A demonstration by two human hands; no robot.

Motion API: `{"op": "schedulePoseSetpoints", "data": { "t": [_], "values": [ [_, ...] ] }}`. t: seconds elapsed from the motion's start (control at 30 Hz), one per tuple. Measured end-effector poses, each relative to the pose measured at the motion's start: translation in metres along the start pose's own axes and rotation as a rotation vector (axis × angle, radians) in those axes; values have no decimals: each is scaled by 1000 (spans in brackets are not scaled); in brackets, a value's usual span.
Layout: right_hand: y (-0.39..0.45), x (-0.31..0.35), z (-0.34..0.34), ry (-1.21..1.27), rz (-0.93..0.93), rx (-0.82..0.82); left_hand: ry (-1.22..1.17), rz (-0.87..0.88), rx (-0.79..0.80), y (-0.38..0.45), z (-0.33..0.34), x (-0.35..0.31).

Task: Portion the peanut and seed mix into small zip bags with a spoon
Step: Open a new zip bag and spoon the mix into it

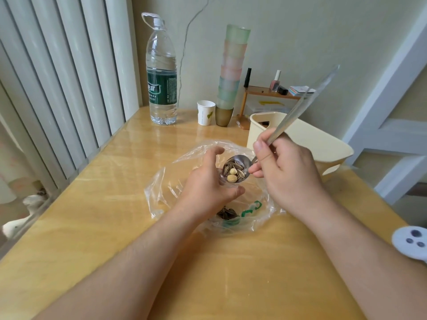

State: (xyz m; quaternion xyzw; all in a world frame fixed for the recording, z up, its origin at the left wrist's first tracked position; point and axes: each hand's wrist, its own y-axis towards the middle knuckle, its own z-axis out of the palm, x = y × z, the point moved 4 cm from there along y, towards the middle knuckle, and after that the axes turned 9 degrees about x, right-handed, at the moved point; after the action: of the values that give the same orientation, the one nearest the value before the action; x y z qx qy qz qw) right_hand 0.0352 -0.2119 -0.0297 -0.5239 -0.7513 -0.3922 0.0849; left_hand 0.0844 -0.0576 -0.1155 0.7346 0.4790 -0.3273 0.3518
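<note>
Closest to the person, a white round thing with dark dots (410, 242) sits at the right edge of the yellow wooden table (92, 227). A little further in lies a big clear plastic bag (161, 195), crinkled and open, with a small pile of dark seeds (227, 214) in it and some green print on it. The left hand (208, 181) is above this bag with its fingers curled around something small and clear; it is hard to tell just what it is. The right hand (284, 172) pinches the handle of a metal spoon (240, 168) between thumb and fingers. The bowl of the spoon is right beside the left hand and holds striped seeds and two pale peanuts (232, 174). Just behind the hands stands a cream plastic tub (323, 144). Further back are a white paper cup (205, 112), a tall stack of pale coloured cups (231, 75) and a big water bottle (161, 75). By the wall a small wooden shelf (268, 92) holds little bottles.
</note>
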Motion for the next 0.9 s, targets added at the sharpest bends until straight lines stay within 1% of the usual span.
{"op": "schedulePoseSetpoints", "data": {
  "t": [0.17,0.27,0.33,0.43,0.6,0.7,0.9],
  "values": [
    [-7,-2,9,-113,-224,13,13,0,27,-1,-1,3],
    [-14,3,15,-227,-372,39,13,19,0,-2,-1,2],
    [-17,5,15,-281,-420,20,3,28,-25,-3,-2,1],
    [-20,5,13,-238,-428,-13,-13,31,-62,-4,-3,2],
    [-22,3,16,-200,-414,14,-17,45,-63,-6,0,5],
    [-23,1,13,-259,-423,-42,61,103,-72,-9,-1,1],
    [-25,-3,6,-315,-315,-85,139,214,-54,-9,-4,-6]
  ]
}}
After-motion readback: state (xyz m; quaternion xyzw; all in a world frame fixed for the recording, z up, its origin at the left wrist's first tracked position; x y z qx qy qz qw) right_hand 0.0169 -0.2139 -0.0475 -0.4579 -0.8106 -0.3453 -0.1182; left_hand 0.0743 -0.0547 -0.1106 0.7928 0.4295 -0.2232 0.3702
